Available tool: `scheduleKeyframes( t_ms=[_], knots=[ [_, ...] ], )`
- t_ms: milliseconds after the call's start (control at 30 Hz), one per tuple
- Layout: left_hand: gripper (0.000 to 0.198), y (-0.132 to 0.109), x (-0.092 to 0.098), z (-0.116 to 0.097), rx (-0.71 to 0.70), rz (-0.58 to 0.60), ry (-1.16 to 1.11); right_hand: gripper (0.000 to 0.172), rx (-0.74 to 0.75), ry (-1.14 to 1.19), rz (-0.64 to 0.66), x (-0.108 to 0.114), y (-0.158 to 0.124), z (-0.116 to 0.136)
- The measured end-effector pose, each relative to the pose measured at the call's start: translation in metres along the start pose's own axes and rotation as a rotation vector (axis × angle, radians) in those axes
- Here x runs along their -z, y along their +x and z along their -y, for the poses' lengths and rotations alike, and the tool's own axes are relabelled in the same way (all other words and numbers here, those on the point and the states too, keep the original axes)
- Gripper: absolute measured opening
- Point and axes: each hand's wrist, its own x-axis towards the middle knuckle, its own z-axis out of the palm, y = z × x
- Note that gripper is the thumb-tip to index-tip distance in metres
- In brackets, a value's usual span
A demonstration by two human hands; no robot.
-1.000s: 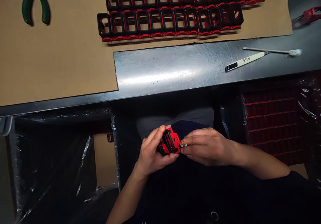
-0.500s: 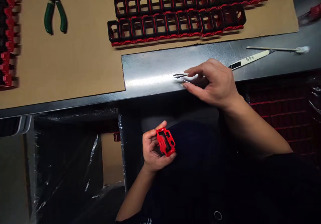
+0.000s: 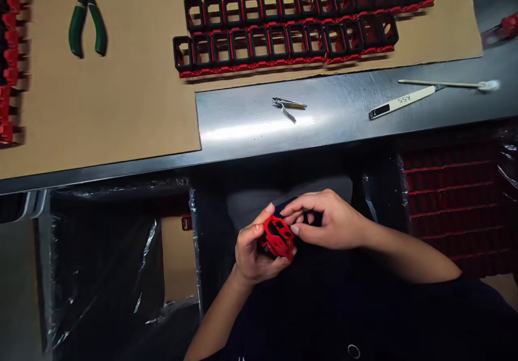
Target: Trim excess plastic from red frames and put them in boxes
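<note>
My left hand (image 3: 251, 253) grips a small red and black plastic part (image 3: 278, 236) in my lap, below the bench edge. My right hand (image 3: 327, 220) is curled beside it, its fingertips pinching the part's right edge. A small pair of metal tweezers (image 3: 288, 104) lies by itself on the steel bench top (image 3: 343, 107), above my hands.
Two rows of several black and red parts (image 3: 291, 26) stand on cardboard (image 3: 121, 91) at the back. Green-handled pliers (image 3: 87, 21) lie at the left. A white tool marked A55 (image 3: 400, 103) and a swab (image 3: 449, 84) lie right. Plastic-lined bins flank my lap.
My right hand carried the tweezers up from the part, laid them on the steel bench, then came back down to the red part in my left hand.
</note>
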Motion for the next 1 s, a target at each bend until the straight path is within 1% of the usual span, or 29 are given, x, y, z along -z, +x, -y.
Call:
scheduleKeyframes(
  t_ms=[67,133,233,300,400,567,667,700,833,1000],
  knots=[
    [0.085,0.001,-0.001,0.004,-0.043,0.019,0.022,0.024,-0.098,0.077,0.029,-0.007,-0.005,-0.006],
    [0.085,0.001,-0.001,0.005,-0.076,0.045,0.048,0.022,-0.157,0.117,0.017,-0.010,-0.007,-0.009],
    [0.085,0.003,-0.002,0.003,-0.065,0.048,0.075,0.021,-0.221,0.182,0.018,-0.010,-0.007,-0.009],
    [0.085,0.003,-0.004,-0.001,-0.025,0.028,0.068,0.022,-0.264,0.269,0.057,-0.010,-0.006,-0.010],
    [0.080,0.003,-0.005,-0.006,0.067,0.013,0.020,0.023,-0.319,0.469,0.132,-0.011,-0.006,-0.017],
    [0.074,0.003,-0.007,-0.011,0.194,-0.011,-0.119,0.043,-0.392,0.821,0.234,-0.018,-0.008,-0.036],
    [0.071,0.001,-0.010,-0.010,0.250,0.002,-0.191,0.048,-0.407,0.955,0.276,-0.022,-0.010,-0.042],
    [0.073,0.001,-0.011,-0.009,0.256,0.005,-0.200,0.048,-0.402,0.984,0.273,-0.023,-0.011,-0.043],
    [0.091,-0.001,-0.013,-0.002,0.283,0.032,-0.189,0.046,-0.385,1.024,0.224,-0.025,-0.012,-0.042],
    [0.088,0.001,-0.012,-0.001,0.263,0.065,-0.160,0.045,-0.395,1.020,0.148,-0.027,-0.013,-0.039]
  ],
)
